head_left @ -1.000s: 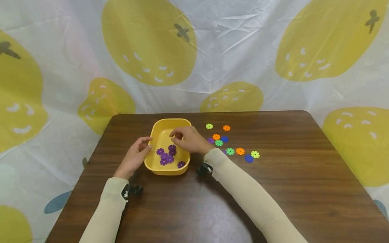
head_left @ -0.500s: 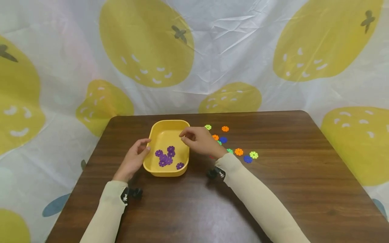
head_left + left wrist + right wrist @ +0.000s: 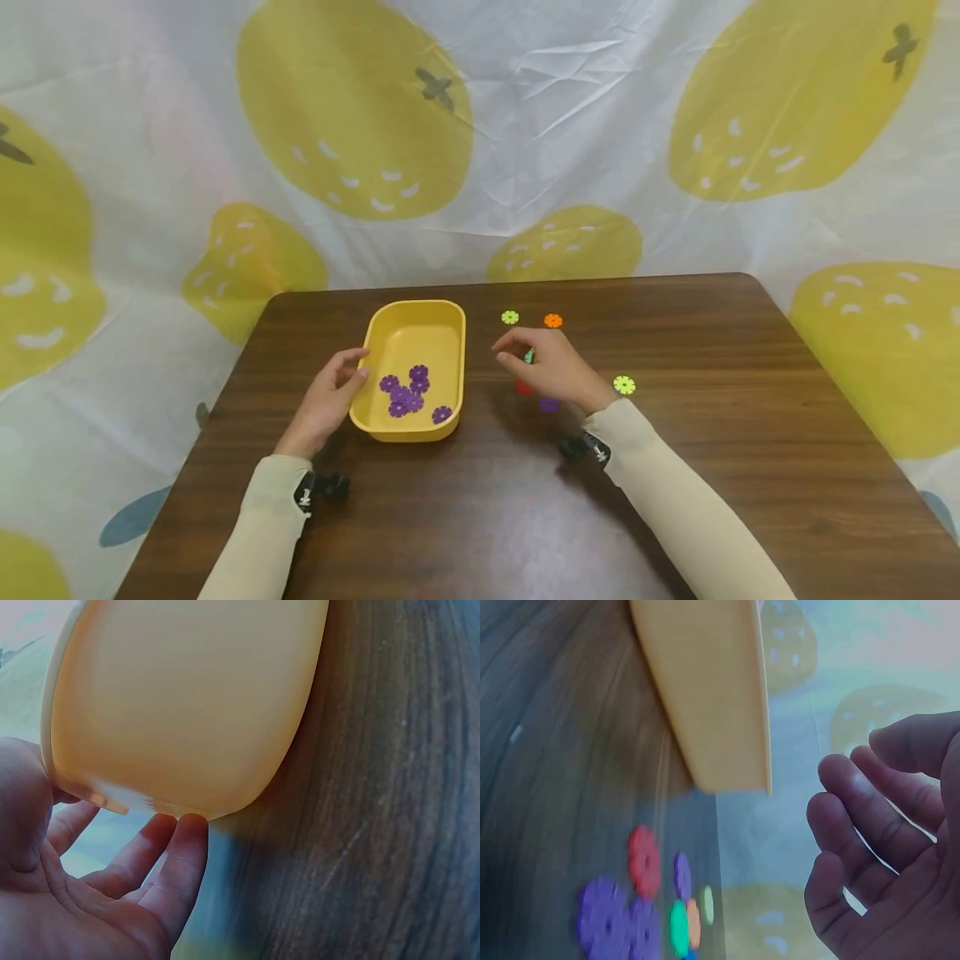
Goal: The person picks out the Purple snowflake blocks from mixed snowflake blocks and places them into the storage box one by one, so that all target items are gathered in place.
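My left hand (image 3: 322,404) holds the left side of a yellow plastic tub (image 3: 460,333), thumb at the rim. In the left wrist view its fingertips (image 3: 191,836) press the outer wall. Several purple flower-shaped discs (image 3: 405,398) lie in the tub's near half. My right hand (image 3: 551,367) hovers right of the tub, fingers loosely bent, nothing between them. Below and around it on the table lie a red disc (image 3: 523,388), purple discs (image 3: 604,919) and a green disc (image 3: 679,930); the hand hides some others in the head view.
Farther back on the brown wooden table (image 3: 712,433) lie a yellow-green disc (image 3: 510,317) and an orange disc (image 3: 552,321). Another yellow-green disc (image 3: 624,384) sits by my right wrist. A fruit-print curtain (image 3: 525,167) hangs behind the table.
My right hand has moved from over the tub to the right, above the loose discs. My left hand stays at the tub's left side, and the purple discs inside lie as before.
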Demonstrator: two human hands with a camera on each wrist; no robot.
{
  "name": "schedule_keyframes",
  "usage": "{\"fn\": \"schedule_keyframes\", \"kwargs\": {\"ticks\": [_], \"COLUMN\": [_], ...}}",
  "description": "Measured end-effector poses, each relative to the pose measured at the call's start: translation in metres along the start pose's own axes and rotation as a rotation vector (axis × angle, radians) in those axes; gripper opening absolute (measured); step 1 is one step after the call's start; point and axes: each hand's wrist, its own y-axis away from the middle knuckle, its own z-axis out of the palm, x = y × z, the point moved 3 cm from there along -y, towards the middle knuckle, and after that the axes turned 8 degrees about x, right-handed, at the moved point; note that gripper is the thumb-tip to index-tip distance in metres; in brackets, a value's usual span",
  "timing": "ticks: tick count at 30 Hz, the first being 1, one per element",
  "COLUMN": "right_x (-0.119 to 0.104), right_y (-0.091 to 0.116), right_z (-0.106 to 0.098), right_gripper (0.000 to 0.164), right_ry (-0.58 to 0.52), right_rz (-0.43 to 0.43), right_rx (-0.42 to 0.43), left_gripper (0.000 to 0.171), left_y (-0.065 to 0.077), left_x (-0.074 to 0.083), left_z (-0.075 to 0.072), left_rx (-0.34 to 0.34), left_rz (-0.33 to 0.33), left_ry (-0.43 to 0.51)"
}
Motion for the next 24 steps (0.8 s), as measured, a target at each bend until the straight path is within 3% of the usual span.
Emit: {"fn": "schedule_keyframes", "kwargs": {"ticks": [7, 14, 24], "right_x": [0.013, 0.028, 0.049], "right_y": [0.015, 0.022, 0.031], "right_z": [-0.013, -0.022, -0.026], "right_gripper": [0.014, 0.014, 0.030], "right_ry": [0.009, 0.032, 0.148], "right_rz": [0.039, 0.047, 0.028], "right_rx": [-0.020, -0.032, -0.189], "left_gripper": [0.048, 0.049, 0.048], "left_y": [0.004, 0.003, 0.002], "left_x": [-0.006, -0.005, -0.005], "left_z": [-0.008, -0.009, -0.010], "left_rx": [0.008, 0.011, 0.015], "left_rz": [-0.040, -0.016, -0.028], "left_ry": [-0.027, -0.027, -0.036]}}
